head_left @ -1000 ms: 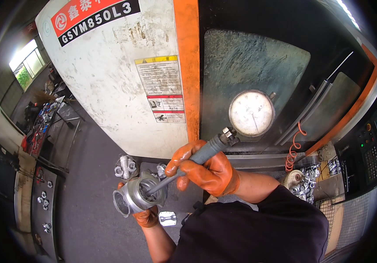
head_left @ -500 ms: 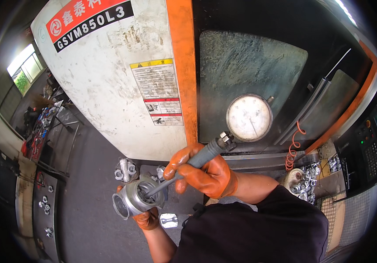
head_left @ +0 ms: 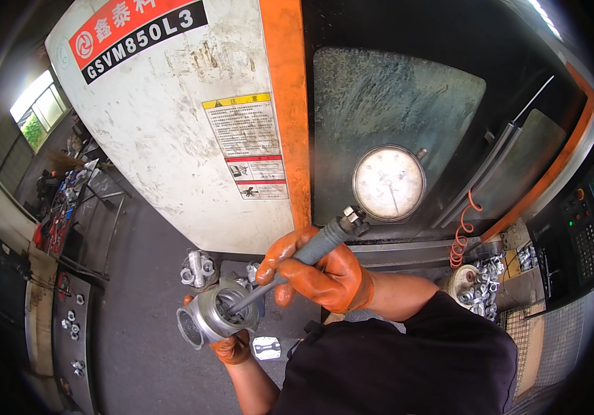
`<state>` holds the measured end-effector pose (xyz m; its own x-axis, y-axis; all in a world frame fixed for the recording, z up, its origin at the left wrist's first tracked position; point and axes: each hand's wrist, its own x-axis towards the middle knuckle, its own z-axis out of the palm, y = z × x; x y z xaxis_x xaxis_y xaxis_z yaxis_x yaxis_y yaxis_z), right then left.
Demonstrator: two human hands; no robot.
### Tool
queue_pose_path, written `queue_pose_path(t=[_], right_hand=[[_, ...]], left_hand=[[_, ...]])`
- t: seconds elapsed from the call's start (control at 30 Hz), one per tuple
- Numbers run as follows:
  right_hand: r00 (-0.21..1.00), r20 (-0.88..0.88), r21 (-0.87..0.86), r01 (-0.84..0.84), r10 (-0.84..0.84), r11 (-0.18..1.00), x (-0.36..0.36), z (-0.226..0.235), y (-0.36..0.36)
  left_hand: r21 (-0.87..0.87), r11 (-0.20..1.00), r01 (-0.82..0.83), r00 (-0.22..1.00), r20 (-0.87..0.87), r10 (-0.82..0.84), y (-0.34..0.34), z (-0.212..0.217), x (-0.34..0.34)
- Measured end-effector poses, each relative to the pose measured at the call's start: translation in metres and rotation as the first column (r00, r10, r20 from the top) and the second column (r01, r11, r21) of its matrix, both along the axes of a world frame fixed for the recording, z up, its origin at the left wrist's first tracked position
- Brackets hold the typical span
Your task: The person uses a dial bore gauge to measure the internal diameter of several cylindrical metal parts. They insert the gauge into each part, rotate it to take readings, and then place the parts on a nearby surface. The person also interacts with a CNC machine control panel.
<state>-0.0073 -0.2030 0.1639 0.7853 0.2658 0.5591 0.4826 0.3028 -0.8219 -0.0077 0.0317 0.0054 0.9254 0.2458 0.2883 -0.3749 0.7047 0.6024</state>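
My left hand (head_left: 231,346), in an orange glove, holds a silvery metal housing (head_left: 214,318) from below, its round bore facing up and to the right. My right hand (head_left: 318,273), also gloved in orange, grips the dark handle of a bore gauge (head_left: 311,250). The gauge's thin rod runs down into the housing's bore. Its round white dial (head_left: 389,183) stands up at the far end, facing me.
A big white and orange machine cabinet (head_left: 193,138) with a dark window fills the background. Similar metal castings (head_left: 197,266) lie below it. More silvery parts (head_left: 480,283) are piled at the right by a control panel (head_left: 584,235). A rack with parts (head_left: 69,318) stands at the left.
The view has shifted slightly. Both hands keep their hold, with the gauge rod still inside the housing.
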Motion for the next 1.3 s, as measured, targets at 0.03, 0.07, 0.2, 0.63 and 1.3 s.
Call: queue_pose_path(t=[0.03, 0.07, 0.2, 0.63, 1.3], right_hand=[[1.000, 0.003, 0.002, 0.000, 0.000, 1.000, 0.000, 0.000, 0.000], [1.000, 0.007, 0.004, 0.000, 0.000, 1.000, 0.001, -0.001, -0.001], [0.999, 0.030, -0.008, 0.012, -0.012, 1.000, 0.004, -0.001, -0.002], [0.972, -0.214, 0.167, 0.137, -0.099, 0.976, 0.005, -0.002, 0.005], [0.931, 0.133, -0.022, 0.346, -0.340, 0.938, 0.032, 0.016, -0.050]], left_hand=[[0.001, 1.000, -0.006, 1.000, -0.002, 0.006, -0.001, 0.000, 0.000], [0.001, 1.000, -0.016, 1.000, -0.006, 0.016, -0.003, 0.002, 0.000], [0.111, 0.992, 0.066, 0.989, 0.127, -0.080, -0.002, 0.003, 0.003], [-0.030, 0.989, 0.143, 0.990, 0.012, -0.143, -0.019, 0.016, 0.001], [-0.060, 0.986, 0.156, 0.960, -0.227, -0.165, 0.001, -0.030, -0.032]])
